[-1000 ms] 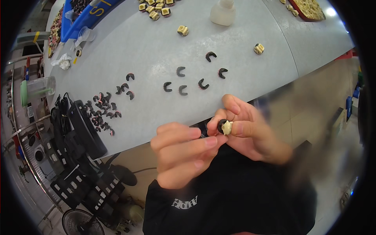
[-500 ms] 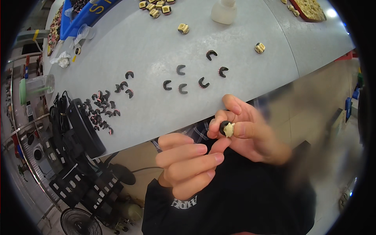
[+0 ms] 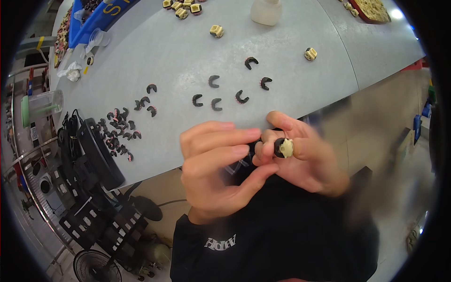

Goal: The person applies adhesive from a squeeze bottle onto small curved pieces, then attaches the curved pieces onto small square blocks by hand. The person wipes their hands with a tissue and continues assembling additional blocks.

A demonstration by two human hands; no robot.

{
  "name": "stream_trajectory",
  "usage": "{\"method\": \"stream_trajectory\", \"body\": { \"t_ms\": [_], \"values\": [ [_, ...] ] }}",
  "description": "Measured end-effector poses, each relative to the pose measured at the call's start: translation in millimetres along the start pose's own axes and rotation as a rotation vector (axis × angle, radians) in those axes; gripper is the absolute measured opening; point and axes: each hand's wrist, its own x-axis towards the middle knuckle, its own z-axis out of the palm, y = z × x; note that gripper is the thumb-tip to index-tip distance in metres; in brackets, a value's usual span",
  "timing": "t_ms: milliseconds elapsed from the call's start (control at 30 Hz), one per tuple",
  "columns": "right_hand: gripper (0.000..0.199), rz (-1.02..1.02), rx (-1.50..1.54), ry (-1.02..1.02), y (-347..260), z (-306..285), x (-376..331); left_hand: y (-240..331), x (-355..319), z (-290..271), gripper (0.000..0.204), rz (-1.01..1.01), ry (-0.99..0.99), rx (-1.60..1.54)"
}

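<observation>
Two hands (image 3: pixel 263 162) around small round cream-black part (image 3: pixel 284 147).

Right hand (image 3: pixel 305 157): blurred, finger outlines soft. Small cream-and-black round part (image 3: pixel 283 147) half buried between its fingertips; far side hidden. Left hand (image 3: pixel 216 169) covers whatever sits behind that part. White plastic bottle (image 3: pixel 266 10), beyond the part, cut off by the top edge.

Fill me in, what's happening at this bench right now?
A person holds a small cream-and-black part in the right hand, just off the edge of the grey table. The left hand is closed in beside it, fingertips at the part. On the table lie loose black C-shaped clips, a denser pile of clips to the left, and more cream parts farther back.
</observation>
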Motion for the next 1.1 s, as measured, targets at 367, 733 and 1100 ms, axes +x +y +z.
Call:
{"method": "stream_trajectory", "body": {
  "t_ms": [367, 733, 1100],
  "values": [
    [0.038, 0.035, 0.017, -0.006, -3, -2, -2, -1, 5, 13, 0.051, -0.011, -0.052, -0.242],
    [0.023, 0.045, 0.003, -0.032, 0, 3, -6, -4, 1, 18, 0.046, -0.022, -0.114, -0.416],
    [0.042, 0.068, -0.079, 0.153, 7, 22, -10, -4, -5, 28, 0.051, -0.267, -0.02, -0.82]
  ]
}}
